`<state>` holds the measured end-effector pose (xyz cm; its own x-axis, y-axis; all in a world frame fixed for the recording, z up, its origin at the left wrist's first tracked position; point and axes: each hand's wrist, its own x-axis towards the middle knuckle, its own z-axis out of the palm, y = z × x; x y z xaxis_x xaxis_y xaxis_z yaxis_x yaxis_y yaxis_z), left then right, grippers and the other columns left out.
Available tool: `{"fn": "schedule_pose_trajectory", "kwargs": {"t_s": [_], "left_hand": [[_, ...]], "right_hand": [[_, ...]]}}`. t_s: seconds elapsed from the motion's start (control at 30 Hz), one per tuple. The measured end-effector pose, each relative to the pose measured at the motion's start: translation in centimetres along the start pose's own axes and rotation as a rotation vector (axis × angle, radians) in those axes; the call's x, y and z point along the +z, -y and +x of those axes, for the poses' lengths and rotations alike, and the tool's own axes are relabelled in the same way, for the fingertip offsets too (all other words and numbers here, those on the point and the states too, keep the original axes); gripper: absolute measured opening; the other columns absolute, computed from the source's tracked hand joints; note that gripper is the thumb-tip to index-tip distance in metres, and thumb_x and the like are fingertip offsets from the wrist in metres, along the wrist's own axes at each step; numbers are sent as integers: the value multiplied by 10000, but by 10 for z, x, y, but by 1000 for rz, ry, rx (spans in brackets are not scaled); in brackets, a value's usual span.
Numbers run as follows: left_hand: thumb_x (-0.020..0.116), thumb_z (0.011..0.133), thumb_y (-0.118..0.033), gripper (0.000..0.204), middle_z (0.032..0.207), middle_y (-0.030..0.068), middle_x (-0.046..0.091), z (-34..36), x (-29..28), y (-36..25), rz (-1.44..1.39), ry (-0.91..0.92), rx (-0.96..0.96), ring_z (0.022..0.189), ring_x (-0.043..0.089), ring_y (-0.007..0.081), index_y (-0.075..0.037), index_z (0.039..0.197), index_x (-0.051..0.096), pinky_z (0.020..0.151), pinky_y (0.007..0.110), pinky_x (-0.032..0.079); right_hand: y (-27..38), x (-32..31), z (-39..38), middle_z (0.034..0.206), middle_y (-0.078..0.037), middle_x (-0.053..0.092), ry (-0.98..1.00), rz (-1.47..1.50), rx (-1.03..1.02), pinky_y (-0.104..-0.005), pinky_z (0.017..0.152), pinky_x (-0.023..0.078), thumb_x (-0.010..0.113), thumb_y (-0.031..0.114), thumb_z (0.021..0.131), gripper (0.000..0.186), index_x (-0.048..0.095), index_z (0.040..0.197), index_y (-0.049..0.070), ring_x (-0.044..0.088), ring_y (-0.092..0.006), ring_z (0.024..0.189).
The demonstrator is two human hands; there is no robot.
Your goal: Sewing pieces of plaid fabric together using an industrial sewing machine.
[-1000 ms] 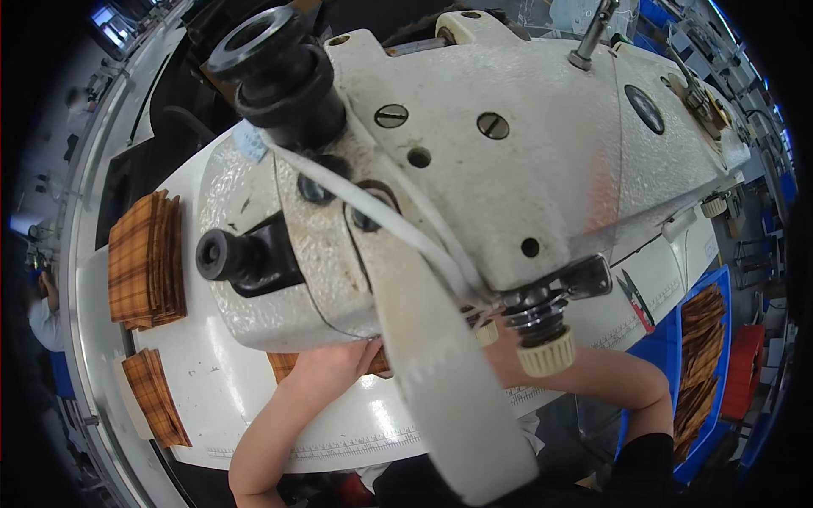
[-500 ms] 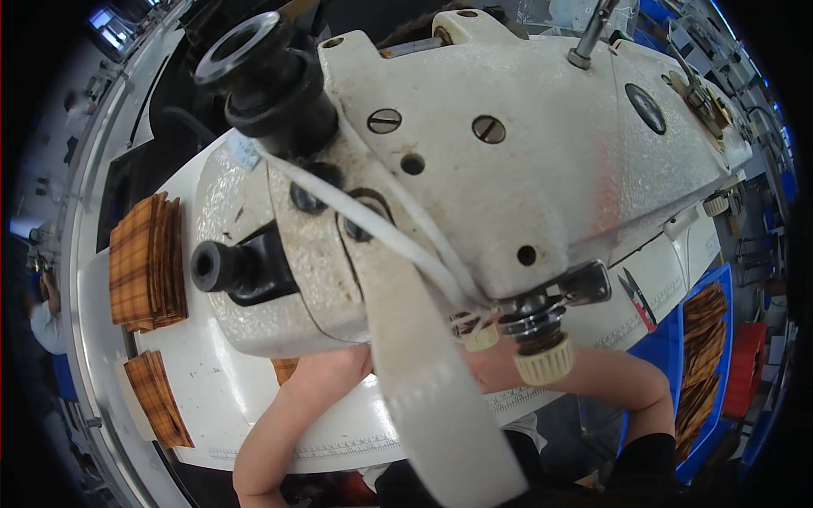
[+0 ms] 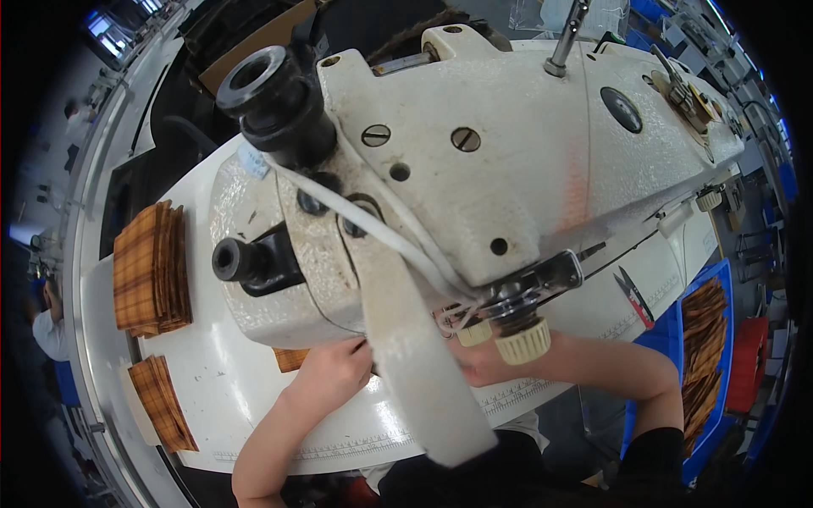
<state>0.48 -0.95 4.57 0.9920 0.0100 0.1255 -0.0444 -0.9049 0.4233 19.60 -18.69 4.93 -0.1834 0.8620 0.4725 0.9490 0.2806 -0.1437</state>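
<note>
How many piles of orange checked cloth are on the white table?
2: the bigger pile at the left, and the smaller pile nearer the person. Some cloth also shows beside the left hand; the sewing machine may hide more.

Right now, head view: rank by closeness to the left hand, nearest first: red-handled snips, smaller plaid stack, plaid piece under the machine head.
1. Plaid piece: just left of the left hand, partly hidden.
2. Smaller plaid stack: farther left.
3. Red-handled snips: far right, on the table.
</note>
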Motion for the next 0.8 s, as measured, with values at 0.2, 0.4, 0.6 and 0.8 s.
{"fn": "schedule_pose_trajectory", "kwargs": {"t_s": [0.2,0.4,0.6,0.8], "left_hand": [[727,705,-5,436,1035,129,648,11,5,18,50,-41,-75,936,652,324,-71,1125,631,804,400,535],[664,735,16,388,1052,161,646,10,-9,11,-22,-72,-138,991,624,360,-40,1118,637,861,431,505],[638,766,13,352,970,151,655,11,-7,17,11,-75,-100,897,651,346,-65,1108,631,775,405,538],[627,756,22,322,971,181,653,12,-2,28,-330,-336,-362,923,611,393,-6,1076,649,854,455,495]], "right_hand": [[-8,20,-5,761,-60,574,-13,160,149,-404,927,421,665,286,758,278,608,638,42,544,-226,948],[-12,24,6,761,-67,583,-29,126,123,-403,953,409,657,276,741,292,621,595,26,550,-231,938],[-11,23,3,796,-90,597,25,169,151,-418,975,401,648,267,740,287,642,626,4,557,-253,955],[-14,8,3,845,-103,587,-229,7,80,-418,887,463,666,215,691,237,607,642,-10,555,-256,895]]}}
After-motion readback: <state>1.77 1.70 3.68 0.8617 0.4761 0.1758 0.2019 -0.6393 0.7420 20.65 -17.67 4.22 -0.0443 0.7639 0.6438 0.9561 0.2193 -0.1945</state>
